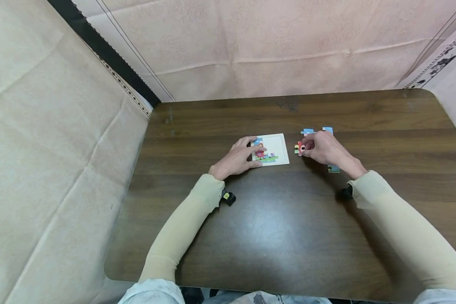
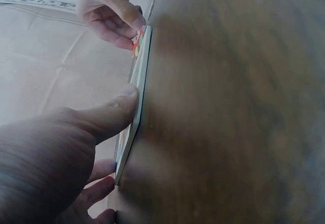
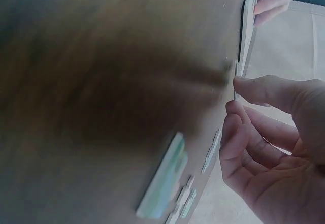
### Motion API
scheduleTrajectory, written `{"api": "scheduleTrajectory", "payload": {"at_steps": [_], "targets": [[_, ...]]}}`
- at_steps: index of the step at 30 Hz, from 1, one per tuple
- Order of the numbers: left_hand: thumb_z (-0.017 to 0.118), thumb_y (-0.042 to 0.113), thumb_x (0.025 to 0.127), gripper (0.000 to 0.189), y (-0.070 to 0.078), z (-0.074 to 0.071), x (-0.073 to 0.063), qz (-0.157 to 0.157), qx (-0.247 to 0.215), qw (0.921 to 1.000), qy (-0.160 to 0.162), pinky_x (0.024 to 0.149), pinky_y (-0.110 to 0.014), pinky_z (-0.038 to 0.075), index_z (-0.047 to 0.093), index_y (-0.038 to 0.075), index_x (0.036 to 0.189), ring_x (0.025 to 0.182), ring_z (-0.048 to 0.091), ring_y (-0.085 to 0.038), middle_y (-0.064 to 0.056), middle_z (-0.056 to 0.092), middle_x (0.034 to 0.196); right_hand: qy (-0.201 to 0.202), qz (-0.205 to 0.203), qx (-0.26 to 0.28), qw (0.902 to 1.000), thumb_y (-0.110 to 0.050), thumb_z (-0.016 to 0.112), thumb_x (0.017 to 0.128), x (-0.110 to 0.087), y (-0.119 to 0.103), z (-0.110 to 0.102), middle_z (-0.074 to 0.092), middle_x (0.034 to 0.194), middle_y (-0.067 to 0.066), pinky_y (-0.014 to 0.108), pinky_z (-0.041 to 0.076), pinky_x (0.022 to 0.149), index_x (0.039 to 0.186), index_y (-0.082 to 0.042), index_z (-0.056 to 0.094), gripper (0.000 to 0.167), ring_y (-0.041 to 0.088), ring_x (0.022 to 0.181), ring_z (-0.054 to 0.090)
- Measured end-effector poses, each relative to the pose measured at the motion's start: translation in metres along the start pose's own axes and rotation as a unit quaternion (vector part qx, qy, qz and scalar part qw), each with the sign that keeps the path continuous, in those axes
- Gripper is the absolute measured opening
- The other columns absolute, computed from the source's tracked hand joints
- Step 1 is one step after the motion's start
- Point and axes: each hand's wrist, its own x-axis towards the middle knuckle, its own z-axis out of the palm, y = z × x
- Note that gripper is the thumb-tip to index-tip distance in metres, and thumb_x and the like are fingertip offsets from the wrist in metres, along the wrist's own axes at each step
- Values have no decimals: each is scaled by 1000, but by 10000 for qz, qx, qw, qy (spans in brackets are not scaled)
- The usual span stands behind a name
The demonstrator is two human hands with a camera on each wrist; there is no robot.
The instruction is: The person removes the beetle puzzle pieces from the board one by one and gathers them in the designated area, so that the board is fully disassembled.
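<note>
A white-framed jigsaw puzzle board [image 1: 279, 145] lies on the table, its left part filled with coloured pieces. My left hand [image 1: 236, 158] rests on its left side, fingers spread over the picture and thumb along the near edge. Just right of the board, my right hand [image 1: 327, 148] pinches a red puzzle piece [image 1: 299, 148] between thumb and fingertips. In the left wrist view this red piece [image 2: 136, 46] shows at the far end of the board, partly hidden by the right fingers.
Loose puzzle pieces lie around the right hand: a blue one [image 1: 308, 131] and another blue one [image 1: 328, 129] beyond it, and a green one [image 1: 334, 169] under the wrist. The brown wooden table [image 1: 251, 236] meets pale cloth at its far and left edges.
</note>
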Motion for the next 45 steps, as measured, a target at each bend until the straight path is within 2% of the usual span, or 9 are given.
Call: {"api": "scheduleTrajectory", "payload": {"at_steps": [9,17,32,41,45], "targets": [[72,41,106,55,-2,2,1,38,20,10000,20,137,-54,23,58,29,158,164,27,-31,-9,29,177,-25,-29,-1,10000,-8,81,94,-7,12,-7,79,87,11,38,52,80,108,4,80,18,24,83,69],[72,42,106,56,-2,2,1,-43,-21,10000,-9,137,-55,22,58,30,159,165,25,-31,-9,28,178,-72,143,-8,9999,-12,81,94,-9,21,-10,81,92,15,36,51,76,112,5,79,25,25,85,71],[73,40,105,57,-3,3,1,-13,-105,9999,14,138,-55,21,57,30,159,165,25,-31,-8,28,178,-191,283,116,9993,-12,82,95,-10,25,-8,79,89,15,34,47,70,115,8,77,28,23,80,65],[73,42,105,57,-4,4,2,8,-109,9999,49,138,-55,22,57,30,159,164,25,-31,-8,28,178,92,240,196,9995,-12,80,96,-11,21,-4,75,87,13,31,42,65,116,5,77,26,22,75,60],[72,42,105,57,-3,3,2,12,-107,9999,52,137,-55,22,58,30,159,164,25,-31,-8,28,179,192,47,135,9997,-12,78,97,-9,14,-2,77,90,15,34,47,70,116,5,77,26,23,78,65]]}}
